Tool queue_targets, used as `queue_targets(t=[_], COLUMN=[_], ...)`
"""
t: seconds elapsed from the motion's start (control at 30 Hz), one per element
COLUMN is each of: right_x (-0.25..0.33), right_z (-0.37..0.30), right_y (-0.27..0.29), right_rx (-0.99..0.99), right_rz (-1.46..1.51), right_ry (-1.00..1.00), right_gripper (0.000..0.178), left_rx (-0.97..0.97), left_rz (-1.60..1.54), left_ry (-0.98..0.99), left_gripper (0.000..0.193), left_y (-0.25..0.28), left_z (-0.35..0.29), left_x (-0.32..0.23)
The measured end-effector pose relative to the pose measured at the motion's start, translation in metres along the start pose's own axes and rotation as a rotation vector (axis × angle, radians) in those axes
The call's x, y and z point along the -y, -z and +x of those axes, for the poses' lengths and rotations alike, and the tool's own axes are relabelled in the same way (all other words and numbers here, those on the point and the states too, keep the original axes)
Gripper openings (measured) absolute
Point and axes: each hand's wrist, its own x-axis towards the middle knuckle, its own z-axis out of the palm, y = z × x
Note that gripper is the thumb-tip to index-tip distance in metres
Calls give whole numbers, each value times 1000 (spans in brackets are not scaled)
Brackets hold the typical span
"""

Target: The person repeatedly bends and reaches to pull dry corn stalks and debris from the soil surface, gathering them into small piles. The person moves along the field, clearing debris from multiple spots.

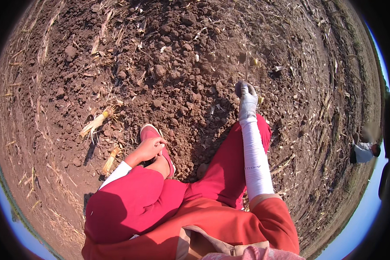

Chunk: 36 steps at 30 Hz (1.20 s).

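Observation:
My right hand (248,99), in a pale work glove with dirty fingertips, is closed around a thin rod (246,65). The rod points away from me over the soil, and its far end blurs into the ground. Bare and with its fingers curled together, my left hand (150,148) rests by my left shin, above the red shoe (149,131). Whatever its fingers might hold is hidden. Loose brown soil (182,104) with many clods lies between my legs and ahead of them.
Cut corn stubble (95,123) stands left of my left foot, with another stub (111,160) nearer me. A small yellowish lump (256,62) lies beyond my right hand. Dry stalks litter the field. Another person (365,151) is at the far right.

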Motion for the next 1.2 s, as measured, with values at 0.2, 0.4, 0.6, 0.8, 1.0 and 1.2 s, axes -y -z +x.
queue_targets(t=[0.2, 0.4, 0.6, 0.8, 1.0, 1.2], right_x=[3, 4, 10, -14, -17, -10], right_z=[-23, -35, -27, -4, -9, -9], right_y=[-21, -41, -40, -25, -26, -32], right_rx=[194, 451, 291, 96, 138, 166], right_rz=[-150, -368, -308, -401, -467, -512], right_ry=[-235, -355, -408, -60, -84, -93], right_gripper=[32, 28, 28, 30, 33, 33], left_rx=[35, -5, -33, -18, -31, -45], left_rz=[88, 130, 157, 119, 124, 94], left_ry=[49, 74, 43, 44, 78, 85], left_gripper=[29, 27, 26, 22, 21, 20], left_y=[3, 6, 4, -1, 1, 5], left_z=[0, 4, 13, 22, 22, 20], left_x=[-12, -12, -4, 6, 8, 6])
